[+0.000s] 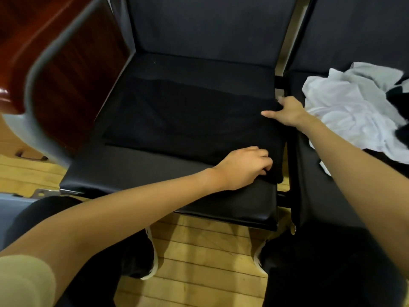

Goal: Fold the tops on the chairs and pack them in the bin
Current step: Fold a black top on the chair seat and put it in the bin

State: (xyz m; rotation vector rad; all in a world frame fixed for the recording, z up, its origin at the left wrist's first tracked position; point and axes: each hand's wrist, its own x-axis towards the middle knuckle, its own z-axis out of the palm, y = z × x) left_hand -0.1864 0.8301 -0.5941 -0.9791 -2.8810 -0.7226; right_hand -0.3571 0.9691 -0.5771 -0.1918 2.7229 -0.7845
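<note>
Black fabric covers most of the head view: a flat black cloth top (190,120) lies spread on the padded black leatherette chair seat (137,173) in the middle of the scene. The left hand (243,167) sits at the top's near right corner, its fingers (264,165) curled and pinching the cloth edge. The right hand (285,111) rests farther back on the top's right edge, thumb stretched out to the left over the fabric while the other fingers curl around the edge, gripping it. Both bare forearms reach in from the near side, and a tan sleeve (24,282) shows at the near left. On the neighbouring black chair seat (318,196) to the right, a crumpled heap of white and pale grey tops (354,107) lies with some dark cloth at its far right. A reddish-brown wooden panel with a grey rim (55,63) stands to the left. Light wooden plank floor (199,251) shows below, along with dark shoes with white soles (141,258).
</note>
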